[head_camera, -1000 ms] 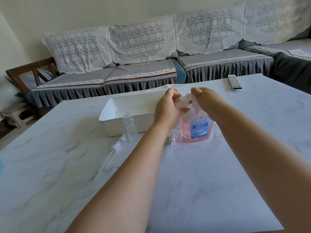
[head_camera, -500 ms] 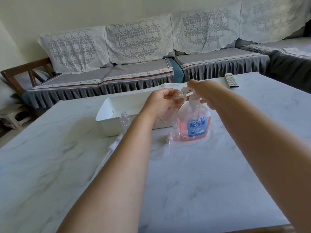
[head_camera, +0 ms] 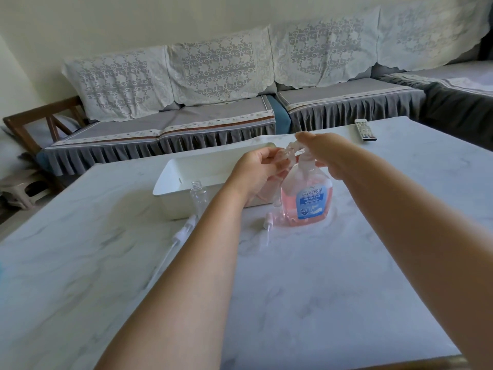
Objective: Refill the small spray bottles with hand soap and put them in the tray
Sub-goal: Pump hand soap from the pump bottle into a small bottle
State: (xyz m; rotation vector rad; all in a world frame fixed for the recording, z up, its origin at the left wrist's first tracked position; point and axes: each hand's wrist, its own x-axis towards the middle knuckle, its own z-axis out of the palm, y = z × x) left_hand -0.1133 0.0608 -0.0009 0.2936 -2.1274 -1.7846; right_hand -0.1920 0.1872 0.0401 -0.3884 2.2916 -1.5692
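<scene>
The small spray bottle [head_camera: 277, 166] was in the left hand [head_camera: 257, 173], held up just left of the soap pump. The fingers of that hand were curled round it, and it looked pink inside. The hand soap bottle [head_camera: 306, 198] stood on the worktop [head_camera: 306, 289], full of pink soap, with a blue label on the front. The right hand [head_camera: 324, 153] rested on top of its pump [head_camera: 292, 150], with the fingers bent down over the pump head. The spout pointed left, toward the mouth of the small bottle.

The white tray [head_camera: 192, 169] sat on the worktop behind the left hand, on the far side. A second small spray bottle [head_camera: 198, 196], clear and with no cap, stood upright just in front of the tray's near wall. A spray cap [head_camera: 186, 229] with a long thin tube lay flat on the worktop near it. Another spray cap [head_camera: 268, 218] lay just left of the soap bottle.

A remote control [head_camera: 365, 130] lay at the far right of the worktop. A gray sofa [head_camera: 213, 113] with lace covers stood behind.
</scene>
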